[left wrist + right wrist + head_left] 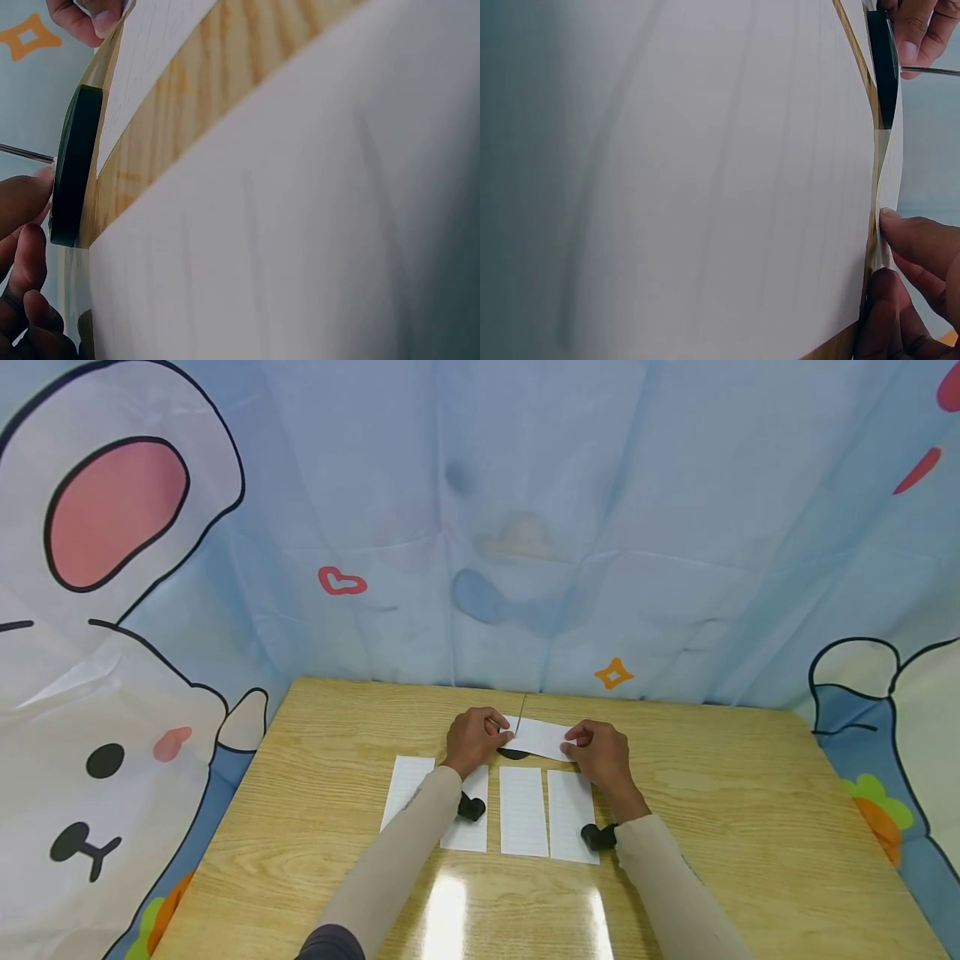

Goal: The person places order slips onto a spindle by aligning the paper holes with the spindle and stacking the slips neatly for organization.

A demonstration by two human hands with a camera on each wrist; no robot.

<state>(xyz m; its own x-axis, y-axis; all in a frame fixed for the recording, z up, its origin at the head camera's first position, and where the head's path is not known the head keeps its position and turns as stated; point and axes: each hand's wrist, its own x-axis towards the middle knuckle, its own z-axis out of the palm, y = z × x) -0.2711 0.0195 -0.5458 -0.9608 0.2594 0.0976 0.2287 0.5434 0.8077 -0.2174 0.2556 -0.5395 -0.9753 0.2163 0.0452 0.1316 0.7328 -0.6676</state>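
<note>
A white ruled paper slip (542, 737) lies crosswise over a bill spike with a thin metal rod (522, 708) and a round black base (514, 754). The rod stands up at the slip's left end. My left hand (472, 739) pinches that end between thumb and forefinger, right beside the rod. At the other end, my right hand (602, 753) pinches the slip's right corner. The right wrist view shows the right thumb and fingers (922, 244) on the paper's edge, with the black base (884, 71) beyond. The base (77, 165) also shows in the left wrist view.
Several ruled paper slips (523, 812) lie in a row on the wooden table (712, 827), in front of the spike. The left forearm overlaps two of them. A printed cartoon curtain (390, 635) hangs behind the table's back edge. Black wrist cameras (598, 837) hang over the slips.
</note>
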